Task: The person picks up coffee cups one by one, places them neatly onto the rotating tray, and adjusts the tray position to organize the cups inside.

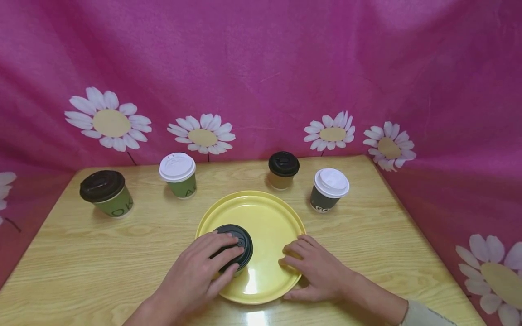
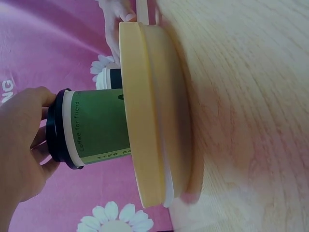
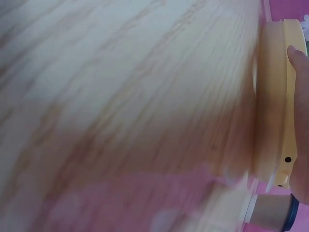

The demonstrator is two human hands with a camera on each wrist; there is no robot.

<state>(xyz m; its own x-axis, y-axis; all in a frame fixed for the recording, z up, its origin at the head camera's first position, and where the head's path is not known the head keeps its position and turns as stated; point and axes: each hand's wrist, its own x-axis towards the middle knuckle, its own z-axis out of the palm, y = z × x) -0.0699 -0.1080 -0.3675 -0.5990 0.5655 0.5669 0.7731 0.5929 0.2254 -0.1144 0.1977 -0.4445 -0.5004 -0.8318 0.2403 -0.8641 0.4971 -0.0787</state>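
A green paper coffee cup [image 2: 101, 123] with a black lid [image 1: 245, 242] stands upright on the left part of a round yellow tray [image 1: 269, 222]. From above, my left hand [image 1: 200, 267] grips the cup by its lid, fingers across the top and thumb at the near side. The left wrist view shows fingertips at the lid's edge and the printed side of the cup uncovered. At the tray's right side, my right hand [image 1: 318, 271] holds the rim, its fingers over the edge and its thumb low on the outside.
Behind the tray stand a brown cup [image 1: 281, 181] with black lid and a dark cup [image 1: 322, 200] with white lid. To the left are a green white-lidded cup [image 1: 183, 186] and a green black-lidded cup [image 1: 116, 203]. A pink flowered cloth [image 1: 261, 81] borders the wooden table [image 1: 102, 262].
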